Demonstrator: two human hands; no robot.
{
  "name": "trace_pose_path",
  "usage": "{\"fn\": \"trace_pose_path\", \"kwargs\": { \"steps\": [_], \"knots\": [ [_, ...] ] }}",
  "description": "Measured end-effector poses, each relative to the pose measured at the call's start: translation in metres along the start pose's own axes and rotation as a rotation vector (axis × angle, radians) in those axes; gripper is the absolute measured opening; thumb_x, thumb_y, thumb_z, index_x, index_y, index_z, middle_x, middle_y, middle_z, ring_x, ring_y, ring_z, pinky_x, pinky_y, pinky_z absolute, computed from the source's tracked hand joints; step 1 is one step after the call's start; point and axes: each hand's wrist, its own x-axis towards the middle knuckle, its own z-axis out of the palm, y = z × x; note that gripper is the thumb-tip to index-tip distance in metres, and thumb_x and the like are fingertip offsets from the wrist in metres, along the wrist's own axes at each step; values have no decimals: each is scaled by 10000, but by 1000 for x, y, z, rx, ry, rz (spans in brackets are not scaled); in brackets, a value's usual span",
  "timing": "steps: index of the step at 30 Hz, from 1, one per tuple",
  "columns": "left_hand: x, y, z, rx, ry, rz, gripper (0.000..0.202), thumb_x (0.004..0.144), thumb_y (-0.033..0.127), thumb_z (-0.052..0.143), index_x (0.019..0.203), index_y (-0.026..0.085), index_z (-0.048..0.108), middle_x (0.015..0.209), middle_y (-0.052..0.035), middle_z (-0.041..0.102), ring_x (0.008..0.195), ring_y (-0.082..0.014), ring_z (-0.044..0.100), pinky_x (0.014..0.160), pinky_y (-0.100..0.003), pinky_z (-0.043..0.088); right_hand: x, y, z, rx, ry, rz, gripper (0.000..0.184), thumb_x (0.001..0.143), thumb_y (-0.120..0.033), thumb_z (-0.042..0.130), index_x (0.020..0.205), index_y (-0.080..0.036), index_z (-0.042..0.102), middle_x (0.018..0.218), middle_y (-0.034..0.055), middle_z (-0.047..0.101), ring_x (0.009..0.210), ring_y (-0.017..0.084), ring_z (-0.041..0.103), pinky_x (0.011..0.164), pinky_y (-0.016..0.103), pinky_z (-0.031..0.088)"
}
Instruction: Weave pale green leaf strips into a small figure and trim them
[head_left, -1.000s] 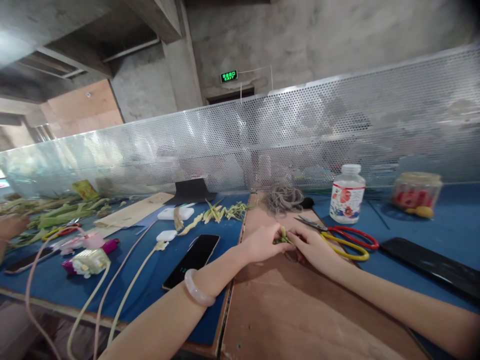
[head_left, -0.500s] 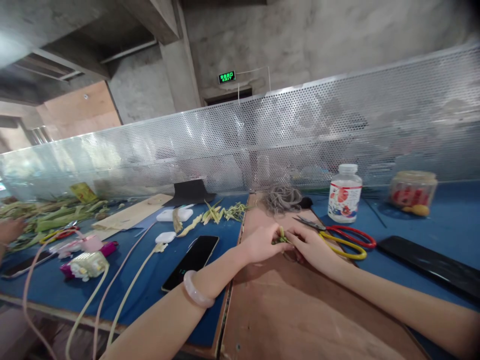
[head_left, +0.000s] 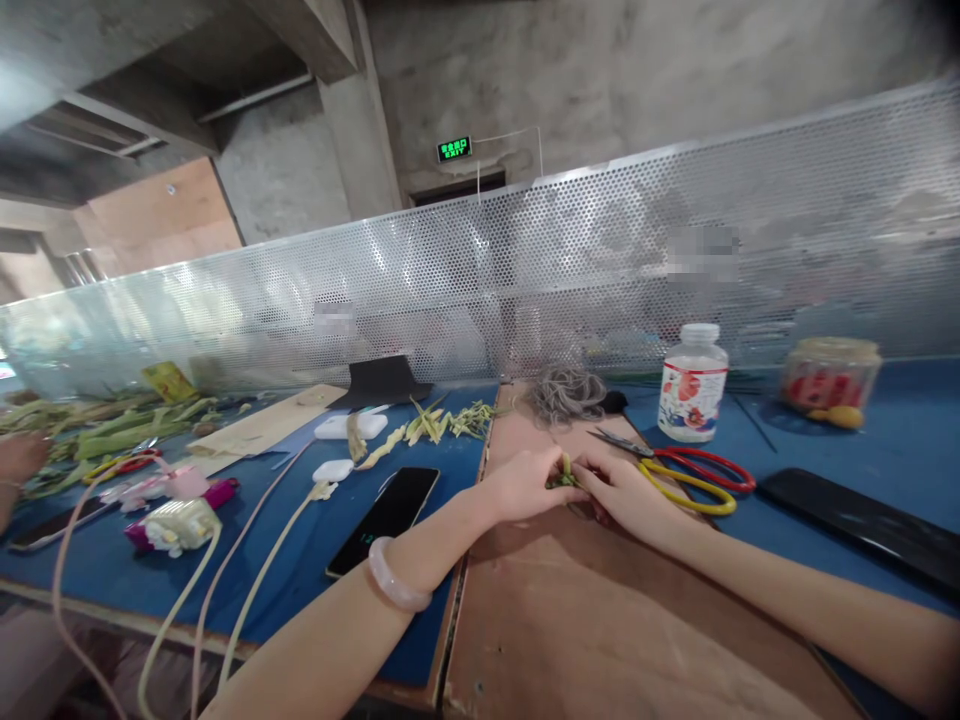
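Over the brown wooden board (head_left: 555, 620), my left hand (head_left: 525, 487) and my right hand (head_left: 611, 490) meet, fingers closed. Between their fingertips is a small green and yellow piece of plant-like material (head_left: 562, 478); its exact kind is too small to make out, and fingers hide part of it. A pale bangle (head_left: 396, 577) circles my left wrist. Just behind the hands lies a tangle of grey thread (head_left: 564, 396). Scissors with red and yellow handles (head_left: 701, 485) rest beside my right hand, blades toward it.
A phone (head_left: 384, 522) lies left of my left forearm, a black case (head_left: 855, 530) at right. Beyond stand a white bottle (head_left: 691, 385) and a jar (head_left: 831, 380). Green strips (head_left: 127, 430) and another person's hand (head_left: 21, 460) are at far left. A perforated metal screen (head_left: 420, 290) runs behind.
My hands stay together in nearly the same place, still closed on the small green and yellow piece. The view has shifted very slightly.
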Motion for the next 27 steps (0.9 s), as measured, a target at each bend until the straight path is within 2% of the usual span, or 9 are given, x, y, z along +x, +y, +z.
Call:
{"fn": "trace_pose_path", "kwargs": {
  "steps": [9,18,27],
  "knots": [
    [1,0,0,32,-18,11,405,734,577,486,812,180,467,666,4,540,593,-133,512,509,-225,316,-6,-9,-4,-88,14,-40,260,837,-361,371,661,-198,471,515,-23,518,450,119,506,428,223,363],
    [1,0,1,36,-55,26,406,733,589,476,797,188,466,669,-9,548,598,-154,525,494,-235,302,-5,-1,-2,-153,-18,-10,238,841,-350,361,667,-209,442,521,-32,514,450,123,510,425,225,365],
    [-2,-2,2,108,-59,52,459,736,611,448,908,187,480,820,-78,624,719,-227,580,525,-266,337,-5,0,-2,-171,-52,-18,226,844,-351,362,709,-209,475,551,-22,545,484,133,519,463,235,375]
  ]
}}
